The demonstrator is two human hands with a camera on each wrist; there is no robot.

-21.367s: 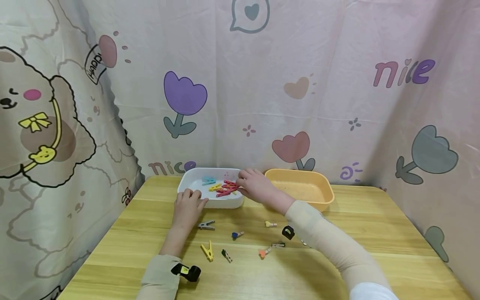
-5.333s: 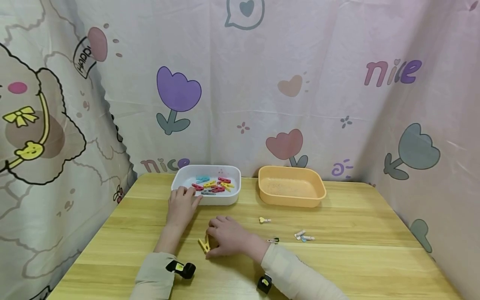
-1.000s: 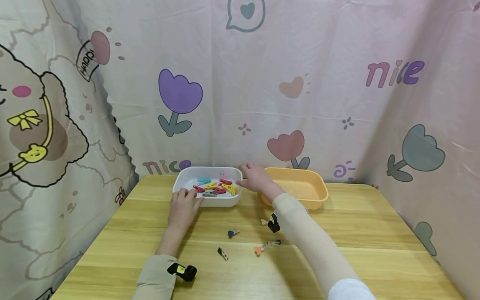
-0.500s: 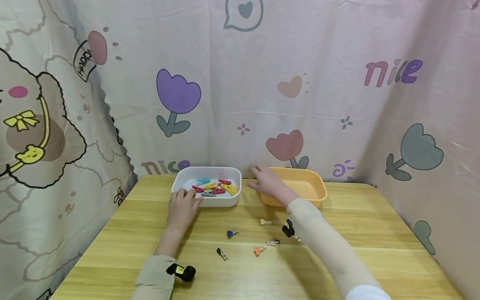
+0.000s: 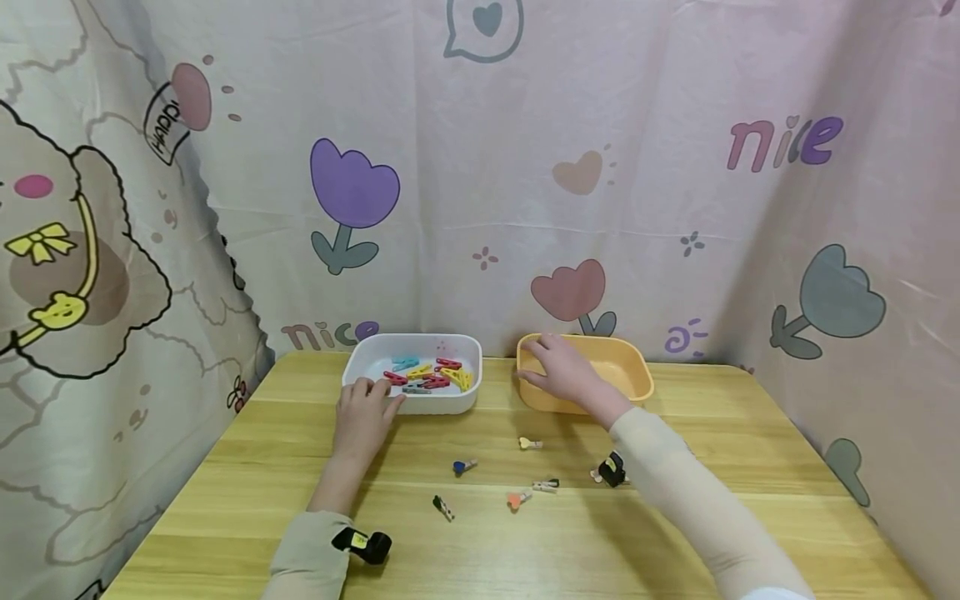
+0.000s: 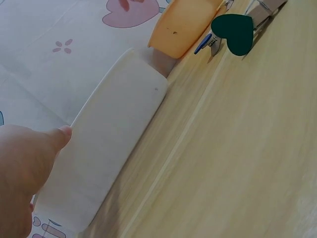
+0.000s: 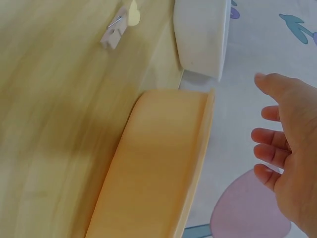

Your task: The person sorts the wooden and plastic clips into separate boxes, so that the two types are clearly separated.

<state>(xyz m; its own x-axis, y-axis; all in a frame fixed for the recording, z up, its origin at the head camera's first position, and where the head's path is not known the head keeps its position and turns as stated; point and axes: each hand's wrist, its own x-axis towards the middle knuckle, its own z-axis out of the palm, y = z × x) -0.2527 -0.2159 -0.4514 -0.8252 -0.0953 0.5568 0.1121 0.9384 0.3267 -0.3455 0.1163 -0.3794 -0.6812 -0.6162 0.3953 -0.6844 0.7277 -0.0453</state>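
At the back left of the table stands a white plastic tub [image 5: 420, 406] containing several plastic clothespins [image 5: 457, 378] in red, yellow, blue and grey. My left hand [image 5: 367, 421] grips its front left corner; in the left wrist view the thumb lies on the rim. My right hand [image 5: 564, 372] hovers over the left part of an orange tub [image 5: 633, 375], fingers loosely bent, nothing held. On the wood in front lie small clothespins with decorations: a blue heart [image 5: 463, 467], a dark green one [image 5: 443, 507], an orange heart [image 5: 518, 500] and a cream heart [image 5: 529, 444].
Another small clothespin [image 5: 546, 485] with a dark end lies right of the orange heart. The right wrist camera [image 5: 612, 469] partly hides more small pins. A printed curtain [image 5: 480, 167] hangs right behind both tubs.
The grey and yellow clothespins once on the table are now in the white tub. Over the last second my right hand has moved right, from the white tub to above the orange one.
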